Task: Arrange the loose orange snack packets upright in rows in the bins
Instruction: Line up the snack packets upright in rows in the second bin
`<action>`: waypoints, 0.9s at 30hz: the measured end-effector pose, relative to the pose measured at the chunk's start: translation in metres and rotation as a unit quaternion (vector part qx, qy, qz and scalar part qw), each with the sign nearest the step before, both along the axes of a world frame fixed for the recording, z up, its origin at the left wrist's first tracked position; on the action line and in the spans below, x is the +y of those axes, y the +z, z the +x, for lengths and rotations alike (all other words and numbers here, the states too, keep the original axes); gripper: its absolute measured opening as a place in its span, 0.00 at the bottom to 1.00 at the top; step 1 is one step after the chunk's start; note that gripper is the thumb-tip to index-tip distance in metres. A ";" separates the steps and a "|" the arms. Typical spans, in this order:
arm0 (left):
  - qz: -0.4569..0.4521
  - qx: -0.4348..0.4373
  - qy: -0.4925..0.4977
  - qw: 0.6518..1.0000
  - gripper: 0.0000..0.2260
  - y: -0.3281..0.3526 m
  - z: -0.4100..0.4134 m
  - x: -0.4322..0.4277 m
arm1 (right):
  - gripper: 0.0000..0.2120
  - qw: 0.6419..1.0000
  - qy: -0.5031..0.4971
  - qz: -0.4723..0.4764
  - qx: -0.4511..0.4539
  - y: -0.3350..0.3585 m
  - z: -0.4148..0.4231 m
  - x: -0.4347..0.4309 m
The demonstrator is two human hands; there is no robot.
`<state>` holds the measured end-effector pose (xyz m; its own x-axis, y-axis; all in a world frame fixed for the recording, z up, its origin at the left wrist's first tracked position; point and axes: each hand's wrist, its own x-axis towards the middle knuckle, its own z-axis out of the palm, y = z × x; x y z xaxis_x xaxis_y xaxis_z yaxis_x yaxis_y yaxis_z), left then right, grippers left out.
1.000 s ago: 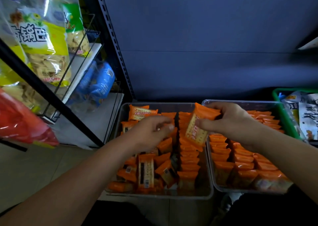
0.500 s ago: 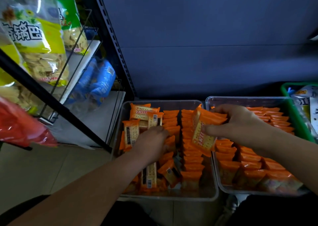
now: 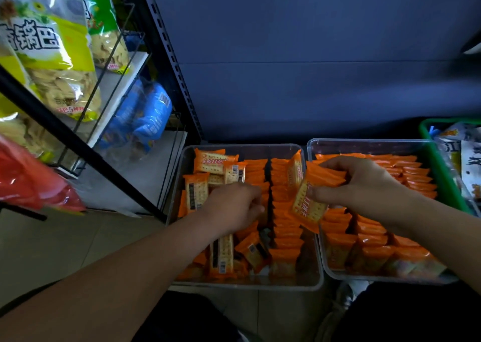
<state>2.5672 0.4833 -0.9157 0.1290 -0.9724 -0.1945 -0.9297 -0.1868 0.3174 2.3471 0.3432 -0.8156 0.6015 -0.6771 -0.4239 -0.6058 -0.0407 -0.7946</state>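
Note:
Two clear plastic bins stand side by side on the floor. The left bin holds an upright row of orange packets along its right side and loose packets lying flat and tilted on its left. The right bin is filled with upright rows. My right hand grips a small stack of orange packets above the gap between the bins. My left hand reaches down into the loose packets in the left bin, its fingers curled among them; what they hold is hidden.
A black metal shelf rack stands at the left, hung with yellow snack bags, blue packs and a red bag. A green basket with white packets borders the right bin. A dark blue panel rises behind the bins.
My right hand has lowered its stack of packets toward the bins. My left hand has moved down and deeper into the loose packets of the left bin.

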 end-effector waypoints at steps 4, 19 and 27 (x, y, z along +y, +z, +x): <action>0.149 -0.070 -0.084 0.983 0.28 -0.005 -0.011 0.025 | 0.17 1.000 0.010 -0.006 0.004 0.000 0.002 0.003; 0.120 0.019 0.094 0.988 0.13 0.038 0.011 0.062 | 0.25 0.995 0.101 -0.004 -0.022 -0.007 0.033 0.032; 0.088 0.076 0.161 0.980 0.12 0.044 0.024 0.086 | 0.31 0.958 0.258 -0.103 0.078 -0.069 0.068 0.058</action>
<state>2.5907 0.5690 -0.8721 0.3803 -0.8353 -0.3970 -0.7585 -0.5273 0.3830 2.4150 0.4009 -0.8849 0.8191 -0.3860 -0.4244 -0.5729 -0.5128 -0.6393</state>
